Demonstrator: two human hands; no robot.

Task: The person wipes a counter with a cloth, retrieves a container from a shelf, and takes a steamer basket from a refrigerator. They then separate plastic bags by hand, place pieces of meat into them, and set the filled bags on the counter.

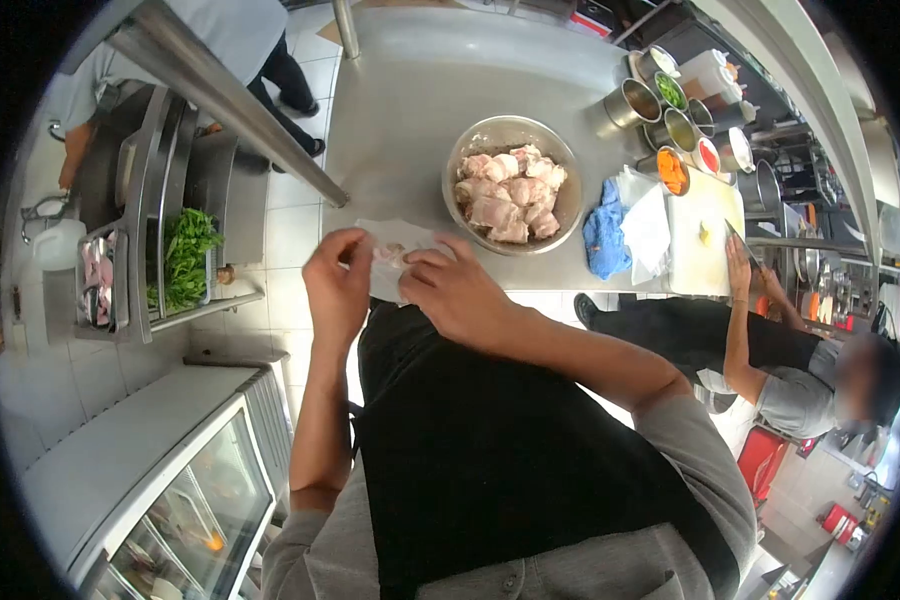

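A small translucent plastic bag (384, 276) with pale bits in it is stretched between my two hands over the near edge of the steel table. My left hand (336, 280) pinches its left side, thumb against fingers. On the other side my right hand (460, 295) has its bent fingers closed on the plastic. Just beyond, to the right, stands a steel bowl (500, 128) heaped with raw chicken pieces (510, 192); neither hand touches it.
A blue cloth (606, 235) and white plastic (646, 232) lie right of the bowl, beside a cutting board (698, 268) where a co-worker (770, 300) holds a knife. Steel containers (632, 102) line the right side. A rack with leafy greens (188, 255) stands left, another person (210, 50) behind.
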